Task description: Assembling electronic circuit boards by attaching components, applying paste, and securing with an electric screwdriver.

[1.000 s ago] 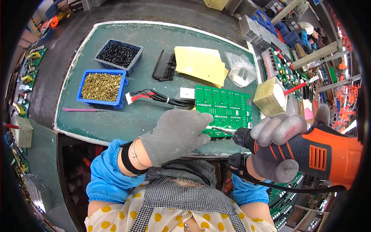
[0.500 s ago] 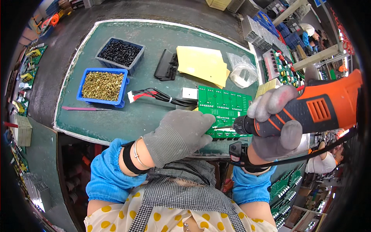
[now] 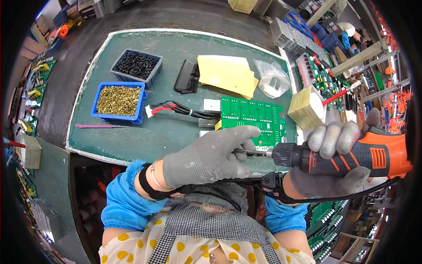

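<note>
An orange and black power drill lies level in my right hand, the gloved fingers wrapped round its body. Its long metal bit points left from the black chuck. My left hand, also in a grey glove, pinches the end of that bit; whether a screw sits there is hidden by the fingers. Just beyond both hands is a green circuit board, its near edge partly covered by my left hand. A bundle of black and red wires with a white plug runs out leftward from the board.
A blue bin of brass-coloured screws and a grey bin of small black parts stand at the left. Nearby lie a pink-handled tool, black plastic pieces, yellow sheets and a clear bag. A yellowish block-shaped container stands right.
The drill has drawn back from the board toward me and levelled out. My left hand has come off the board onto the bit's end. The yellowish container is now more exposed.
</note>
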Available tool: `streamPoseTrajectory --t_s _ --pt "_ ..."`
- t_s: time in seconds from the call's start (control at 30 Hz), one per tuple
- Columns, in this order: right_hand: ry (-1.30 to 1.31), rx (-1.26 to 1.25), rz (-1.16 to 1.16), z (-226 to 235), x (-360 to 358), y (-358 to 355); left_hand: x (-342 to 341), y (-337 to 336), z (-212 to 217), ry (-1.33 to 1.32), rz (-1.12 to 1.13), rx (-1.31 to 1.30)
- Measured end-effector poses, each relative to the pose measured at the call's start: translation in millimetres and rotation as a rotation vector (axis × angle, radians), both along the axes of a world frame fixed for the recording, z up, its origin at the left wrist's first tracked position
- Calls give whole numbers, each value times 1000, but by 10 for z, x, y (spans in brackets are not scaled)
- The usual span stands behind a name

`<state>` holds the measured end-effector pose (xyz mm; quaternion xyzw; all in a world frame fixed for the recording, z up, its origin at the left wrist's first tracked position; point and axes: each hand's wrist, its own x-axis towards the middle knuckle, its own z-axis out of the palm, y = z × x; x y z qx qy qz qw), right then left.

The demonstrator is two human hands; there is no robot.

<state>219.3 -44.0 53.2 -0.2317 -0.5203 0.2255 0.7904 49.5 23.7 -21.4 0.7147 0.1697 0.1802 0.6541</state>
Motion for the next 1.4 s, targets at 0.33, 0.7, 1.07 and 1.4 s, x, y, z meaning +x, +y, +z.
streamPoseTrajectory --t_s 0.33,0.7,1.07,1.4 --pt "71 70 49 39 270 -160 49 -43 -82 135 227 341" --pt "126 76 135 31 337 -297 99 -46 -103 68 230 636" --pt "248 98 63 8 349 -360 137 -62 -203 -169 298 677" --pt "260 36 -40 -24 351 -381 193 -137 -232 -177 441 756"
